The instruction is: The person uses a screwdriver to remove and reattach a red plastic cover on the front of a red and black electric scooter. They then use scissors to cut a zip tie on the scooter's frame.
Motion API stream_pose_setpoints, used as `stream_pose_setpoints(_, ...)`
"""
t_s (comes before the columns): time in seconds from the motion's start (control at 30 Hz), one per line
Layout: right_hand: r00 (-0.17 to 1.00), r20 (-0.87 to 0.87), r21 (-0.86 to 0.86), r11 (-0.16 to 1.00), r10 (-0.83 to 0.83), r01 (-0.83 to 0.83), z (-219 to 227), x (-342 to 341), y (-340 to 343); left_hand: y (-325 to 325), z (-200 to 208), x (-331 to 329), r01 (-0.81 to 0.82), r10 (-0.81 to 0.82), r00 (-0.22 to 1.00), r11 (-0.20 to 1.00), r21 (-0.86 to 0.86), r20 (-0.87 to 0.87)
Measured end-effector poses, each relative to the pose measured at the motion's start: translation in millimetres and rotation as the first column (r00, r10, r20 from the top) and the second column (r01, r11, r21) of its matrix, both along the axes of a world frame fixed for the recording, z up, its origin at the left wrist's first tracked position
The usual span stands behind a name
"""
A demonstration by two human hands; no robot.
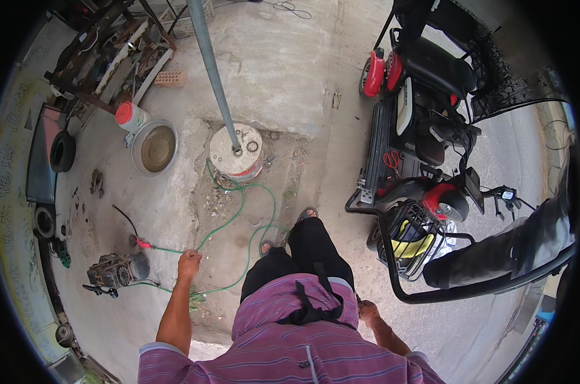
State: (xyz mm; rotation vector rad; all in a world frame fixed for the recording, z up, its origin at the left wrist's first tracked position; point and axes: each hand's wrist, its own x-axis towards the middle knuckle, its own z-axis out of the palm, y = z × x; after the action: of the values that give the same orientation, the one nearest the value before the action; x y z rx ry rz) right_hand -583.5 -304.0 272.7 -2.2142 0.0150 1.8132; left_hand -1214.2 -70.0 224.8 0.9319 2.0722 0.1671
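In left grip [189, 263], green hose [168, 250]

Seen as thin, bright green hose [166, 249], gripped in left hand [188, 263] and curving in wide, loose loops over dusty ground [143, 326]. Joined, left of the grip, to red fitting [143, 244] with slender dark wand [125, 219], slanting up-left; unclear whether hanging or lying.
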Motion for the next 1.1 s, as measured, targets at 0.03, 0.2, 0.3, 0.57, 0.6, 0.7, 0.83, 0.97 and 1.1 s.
stream_pose_setpoints(0.03, 1.000, -0.017, 0.003, 1.000, -0.001, 0.001, 2.0, -3.1, -0.4, 58.5, 5.0, 18.0, 0.033, -0.036, 0.998, 0.998, 0.051, 0.057)
stream_pose_setpoints(0.2, 0.980, 0.064, -0.028, 0.982, 0.190, -0.189, 11.3, -8.7, 54.5, 290.4, 38.3, 175.7, 0.251, -0.352, 0.903, 0.898, 0.362, 0.247)
stream_pose_setpoints(0.3, 0.876, 0.296, -0.025, 0.920, 0.381, -0.391, 13.8, -14.5, 74.5, 364.7, 44.0, 271.4, 0.269, -0.411, 0.820, 0.891, 0.365, 0.399)
stream_pose_setpoints(0.57, 0.940, 0.321, -0.016, 0.991, -0.118, 0.130, -7.7, -25.4, 90.4, 400.4, 6.6, 428.5, 0.599, -0.615, 0.577, 0.766, 0.234, 0.537)
stream_pose_setpoints(0.6, 0.947, 0.305, -0.036, 0.993, -0.100, 0.117, -4.3, -27.5, 100.5, 398.0, -27.2, 440.4, 0.624, -0.653, 0.520, 0.731, 0.277, 0.551)
stream_pose_setpoints(0.7, 0.947, 0.291, -0.058, 0.985, -0.137, 0.161, 0.6, -42.7, 121.5, 419.6, 15.0, 497.0, 0.776, -0.826, 0.365, 0.525, 0.350, 0.428)
stream_pose_setpoints(0.83, 0.940, 0.259, -0.068, 0.966, -0.223, 0.248, -0.4, -57.6, 151.5, 447.9, 28.1, 539.4, 0.783, -0.821, 0.302, 0.504, 0.365, 0.485)
stream_pose_setpoints(0.97, 0.910, 0.235, -0.067, 0.928, -0.342, 0.366, -1.5, -67.7, 179.4, 495.2, 46.3, 566.8, 0.817, -0.744, 0.327, 0.532, 0.221, 0.583)
stream_pose_setpoints(1.1, 0.876, 0.196, -0.020, 0.891, -0.441, 0.453, -0.6, -61.8, 218.7, 553.3, 3.4, 574.0, 0.829, -0.851, 0.236, 0.428, 0.360, 0.469)
